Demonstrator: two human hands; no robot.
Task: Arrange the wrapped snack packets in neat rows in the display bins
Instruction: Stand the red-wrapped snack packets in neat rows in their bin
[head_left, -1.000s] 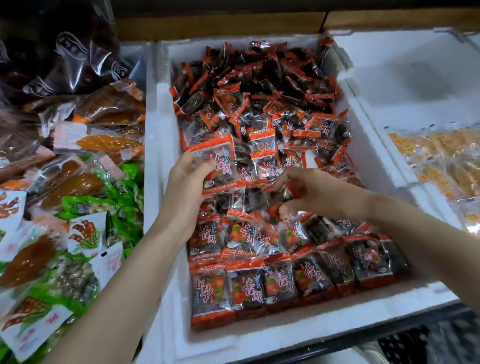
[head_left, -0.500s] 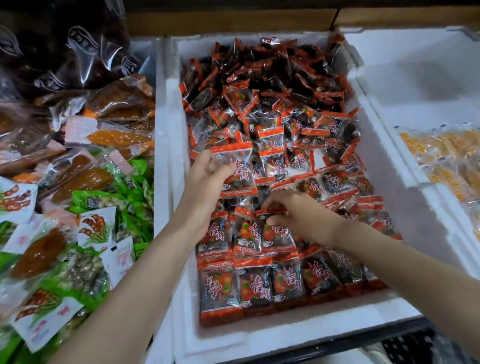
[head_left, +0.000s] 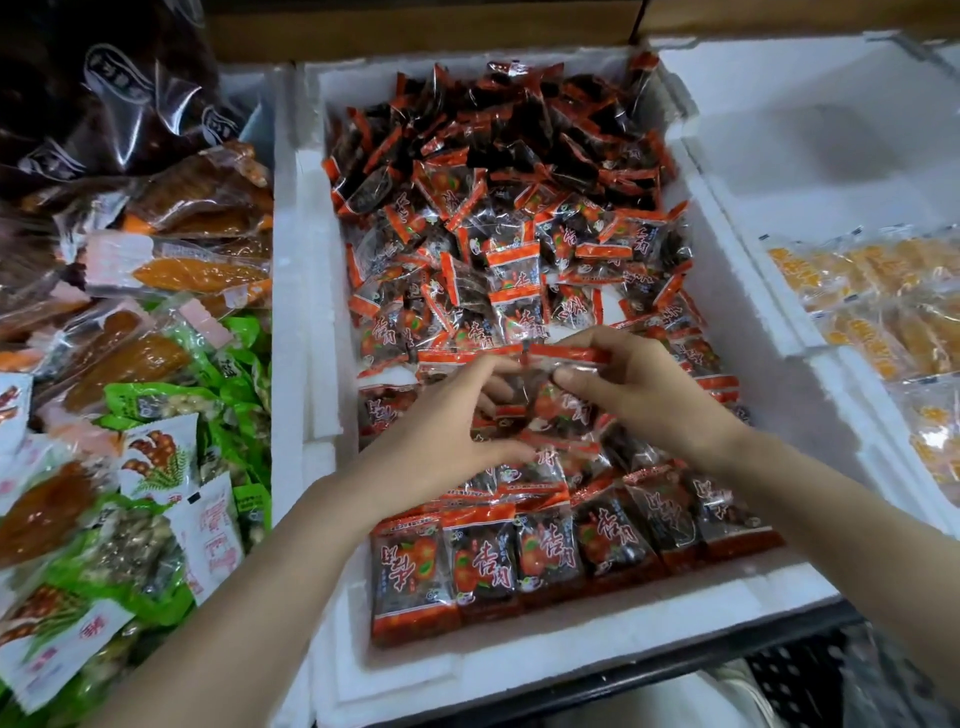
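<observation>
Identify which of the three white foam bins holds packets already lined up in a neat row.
The middle bin: its red-and-black packets stand side by side along the near edge. The left bin's green packets lie jumbled, and the right bin's yellow packets lie loosely.

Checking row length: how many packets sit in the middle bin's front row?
6, side by side along the near wall, left to right: first, second, third, fourth, fifth, sixth. The right forearm may hide more.
</observation>
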